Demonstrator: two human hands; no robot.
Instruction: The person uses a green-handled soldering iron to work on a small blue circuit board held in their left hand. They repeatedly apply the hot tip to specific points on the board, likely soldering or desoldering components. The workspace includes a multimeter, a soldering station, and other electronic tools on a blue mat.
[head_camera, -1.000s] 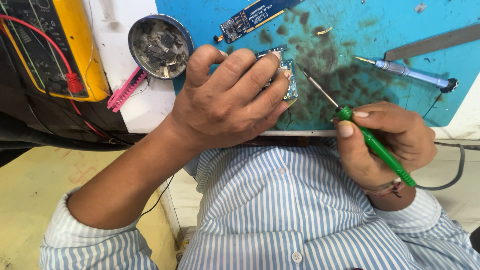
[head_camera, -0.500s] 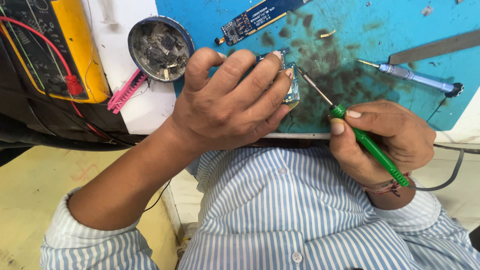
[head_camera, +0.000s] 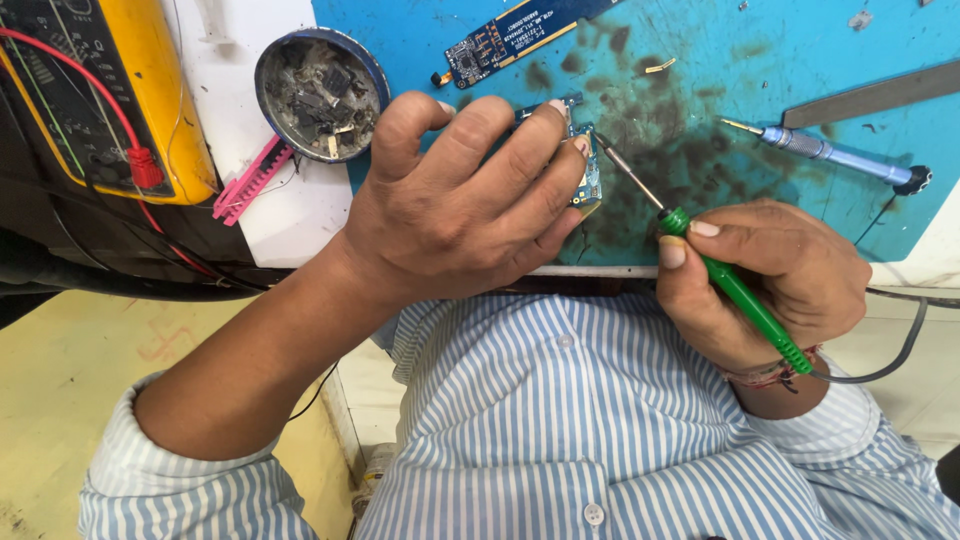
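While L hand (head_camera: 470, 200) is pinching the small board (head_camera: 588, 178) mid-frame, R hand (head_camera: 770, 280), fingers gripping the green iron (head_camera: 735, 290), is touching tip to it; work looks unfinished.

A small circuit board (head_camera: 585, 170) lies on the work mat (head_camera: 760, 70) under the left hand (head_camera: 460, 200); the right hand (head_camera: 770, 280) sits to its right, its soldering iron (head_camera: 700, 250) tip touching the board. Beyond lies a longer board (head_camera: 510, 32); left of it a round tin (head_camera: 320, 92), then a multimeter (head_camera: 100, 100); a screwdriver (head_camera: 830, 155) lies far right.
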